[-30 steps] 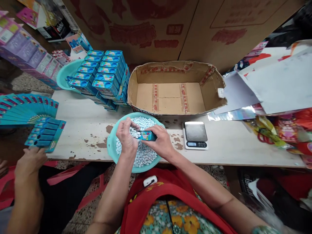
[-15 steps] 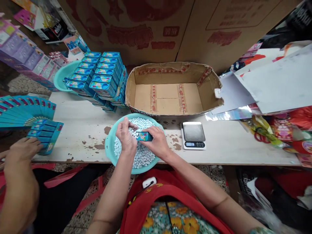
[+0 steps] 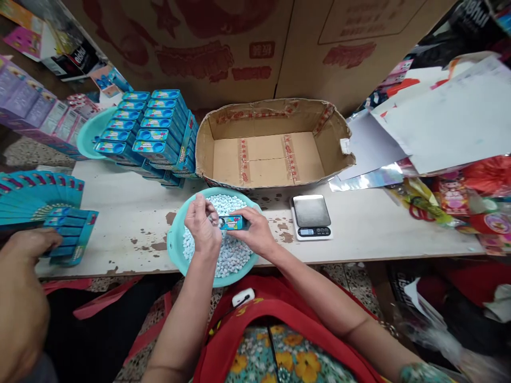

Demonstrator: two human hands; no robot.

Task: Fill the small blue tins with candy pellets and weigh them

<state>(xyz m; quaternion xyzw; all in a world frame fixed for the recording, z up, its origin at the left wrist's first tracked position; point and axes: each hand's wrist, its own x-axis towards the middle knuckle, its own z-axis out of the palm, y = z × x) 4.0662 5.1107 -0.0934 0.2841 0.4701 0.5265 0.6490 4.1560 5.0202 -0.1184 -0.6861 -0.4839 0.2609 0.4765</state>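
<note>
Over a turquoise basin (image 3: 173, 250) of small pale-blue candies (image 3: 231, 260), my right hand (image 3: 257, 229) grips a small blue candy box (image 3: 232, 222) lying sideways, its printed face toward me. My left hand (image 3: 203, 226) is cupped with curled fingers at the box's left end, apparently around a few candies; the fingers partly hide them and that end of the box. To the right of the basin sits a small kitchen scale (image 3: 311, 215) with nothing on its plate.
An open cardboard carton (image 3: 275, 159) stands behind the basin. Stacked blue boxes (image 3: 155, 133) rise at its left. At far left, a co-worker's hand (image 3: 34, 244) reaches over a blue display pack (image 3: 74, 234). Papers (image 3: 443, 117) and colourful packaging (image 3: 463, 207) crowd the right.
The view has shifted slightly. My left hand's fingers have curled more, and fewer candies show at them. The blue box stays in my right hand. The co-worker's hand has moved left.
</note>
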